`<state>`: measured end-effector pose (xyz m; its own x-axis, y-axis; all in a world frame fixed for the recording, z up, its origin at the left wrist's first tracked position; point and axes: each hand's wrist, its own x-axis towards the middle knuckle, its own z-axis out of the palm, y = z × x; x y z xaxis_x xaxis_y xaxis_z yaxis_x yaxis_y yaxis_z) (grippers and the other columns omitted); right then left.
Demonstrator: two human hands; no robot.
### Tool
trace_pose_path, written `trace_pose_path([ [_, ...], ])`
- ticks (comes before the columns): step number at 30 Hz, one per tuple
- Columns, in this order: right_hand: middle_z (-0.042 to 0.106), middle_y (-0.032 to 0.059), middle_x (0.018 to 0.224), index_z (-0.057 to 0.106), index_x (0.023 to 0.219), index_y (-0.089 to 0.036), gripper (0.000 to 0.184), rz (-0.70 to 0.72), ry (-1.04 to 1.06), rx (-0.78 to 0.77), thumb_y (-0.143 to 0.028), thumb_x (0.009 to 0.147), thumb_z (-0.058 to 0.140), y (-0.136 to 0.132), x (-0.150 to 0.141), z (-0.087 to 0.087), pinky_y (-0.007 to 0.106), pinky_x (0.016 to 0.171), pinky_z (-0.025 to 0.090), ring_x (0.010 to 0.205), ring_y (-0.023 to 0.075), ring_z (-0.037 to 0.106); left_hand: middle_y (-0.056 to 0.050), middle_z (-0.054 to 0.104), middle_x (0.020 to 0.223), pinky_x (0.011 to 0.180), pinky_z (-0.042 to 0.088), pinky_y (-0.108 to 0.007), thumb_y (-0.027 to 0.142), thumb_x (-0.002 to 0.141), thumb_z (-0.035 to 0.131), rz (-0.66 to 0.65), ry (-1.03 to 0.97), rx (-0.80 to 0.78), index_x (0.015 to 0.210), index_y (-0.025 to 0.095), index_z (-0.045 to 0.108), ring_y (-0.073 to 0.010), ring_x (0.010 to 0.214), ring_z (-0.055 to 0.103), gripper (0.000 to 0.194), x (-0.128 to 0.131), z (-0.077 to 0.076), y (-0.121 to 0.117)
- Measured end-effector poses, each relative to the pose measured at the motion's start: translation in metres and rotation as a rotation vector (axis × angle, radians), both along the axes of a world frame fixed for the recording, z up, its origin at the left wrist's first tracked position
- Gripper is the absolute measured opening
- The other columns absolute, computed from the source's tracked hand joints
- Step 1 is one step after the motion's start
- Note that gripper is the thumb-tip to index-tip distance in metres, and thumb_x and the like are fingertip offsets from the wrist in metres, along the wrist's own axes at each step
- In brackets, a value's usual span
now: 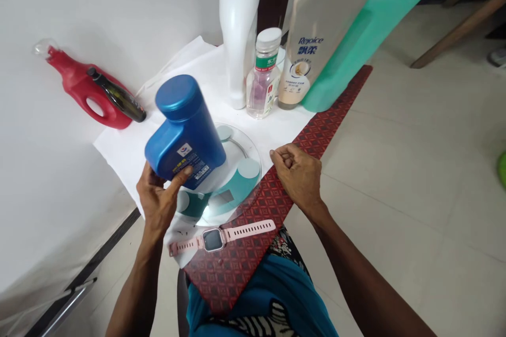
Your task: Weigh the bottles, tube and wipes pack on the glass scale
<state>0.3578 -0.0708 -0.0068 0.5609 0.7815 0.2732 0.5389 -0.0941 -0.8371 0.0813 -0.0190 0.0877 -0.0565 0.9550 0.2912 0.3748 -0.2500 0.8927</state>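
My left hand (158, 201) grips the lower end of a blue plastic bottle (182, 129) with a blue cap, holding it tilted above a round glass scale (241, 179) with teal pads. My right hand (298, 174) rests on the red patterned table (276, 205) just right of the scale, fingers curled in with nothing visible in them. A pink smartwatch (215, 238) lies flat on the table in front of the scale.
At the back stand a tall white bottle (238, 31), a small clear bottle (264, 73) with a white cap, a beige Rejoice pouch (312, 47) and a large green container (363, 26). A red jug (85, 89) and a dark bottle (118, 96) lie at the left. White paper (126, 147) covers the tabletop.
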Motion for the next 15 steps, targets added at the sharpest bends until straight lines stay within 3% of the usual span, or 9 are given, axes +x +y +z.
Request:
trace_pose_path([
  [5, 0.066, 0.0007, 0.065, 0.06, 0.074, -0.025, 0.026, 0.01, -0.002, -0.001, -0.042, 0.094, 0.063, 0.0, 0.0, 0.0, 0.034, 0.068, 0.043, 0.059, 0.017, 0.057, -0.005, 0.08, 0.108, 0.095, 0.067, -0.046, 0.046, 0.073, 0.094, 0.246, -0.048, 0.197, 0.103, 0.021, 0.073, -0.0273, 0.101, 0.077, 0.045, -0.029, 0.014, 0.035],
  [8, 0.065, 0.0006, 0.065, 0.06, 0.073, -0.025, 0.026, -0.001, -0.004, 0.004, -0.042, 0.093, 0.064, 0.001, 0.0, 0.0, 0.034, 0.067, 0.042, 0.058, 0.0166, 0.056, -0.004, 0.079, 0.114, 0.102, 0.065, -0.05, 0.043, 0.07, 0.096, 0.287, -0.09, 0.292, 0.106, 0.021, 0.072, -0.0283, 0.107, 0.076, 0.049, -0.055, 0.02, 0.069],
  [12, 0.067, 0.0005, 0.065, 0.06, 0.073, -0.025, 0.027, -0.003, -0.006, 0.012, -0.043, 0.094, 0.063, 0.002, 0.0, -0.002, 0.033, 0.065, 0.042, 0.057, 0.0161, 0.056, -0.003, 0.076, 0.11, 0.1, 0.064, -0.049, 0.037, 0.061, 0.095, 0.324, -0.112, 0.274, 0.102, 0.02, 0.069, -0.0254, 0.102, 0.074, 0.052, -0.086, 0.008, 0.116],
  [15, 0.067, 0.0005, 0.065, 0.061, 0.074, -0.025, 0.029, -0.002, -0.016, 0.008, -0.045, 0.093, 0.063, 0.003, 0.0, -0.002, 0.033, 0.065, 0.041, 0.057, 0.016, 0.055, -0.002, 0.071, 0.099, 0.09, 0.064, -0.043, 0.028, 0.058, 0.085, 0.414, -0.082, 0.214, 0.094, 0.018, 0.061, -0.0215, 0.091, 0.07, 0.044, -0.1, -0.007, 0.143],
])
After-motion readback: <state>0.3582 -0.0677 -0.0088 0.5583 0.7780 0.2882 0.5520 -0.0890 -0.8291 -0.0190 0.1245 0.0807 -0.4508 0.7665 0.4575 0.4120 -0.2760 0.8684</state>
